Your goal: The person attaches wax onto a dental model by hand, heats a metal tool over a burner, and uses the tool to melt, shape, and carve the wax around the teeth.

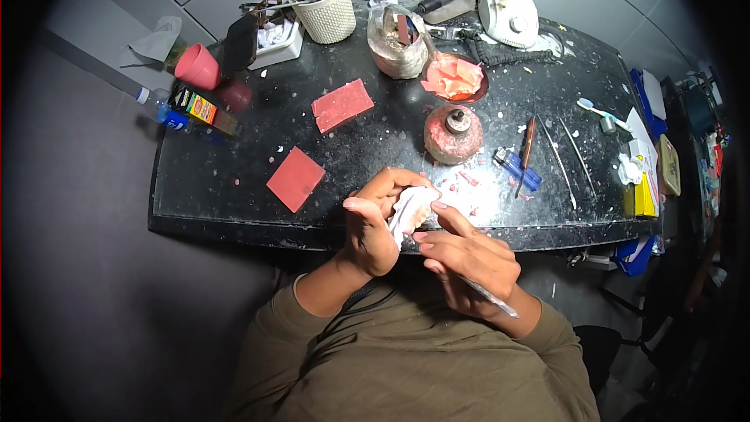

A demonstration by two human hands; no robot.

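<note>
My left hand (375, 227) is wrapped around a white plaster dental cast (407, 211) with a cream and pinkish patch on its right side. My right hand (473, 266) pinches a slim metal carving tool (491, 298), its handle end sticking out below the palm. The tool's working tip is hidden near the cast, and the right fingertips lie close to or against the cast's edge. Beyond the hands stands a round, pink-smeared burner (453, 134). Two pink wax sheets (296, 180) (344, 105) lie to the left of it.
Right of the burner are a blue lighter (519, 169), a brown-handled knife (528, 148), two thin metal tools (556, 162) and a toothbrush (603, 113). A bowl of pink wax (457, 82), a jar (397, 47), a woven cup (326, 19) and a white device (508, 16) stand behind.
</note>
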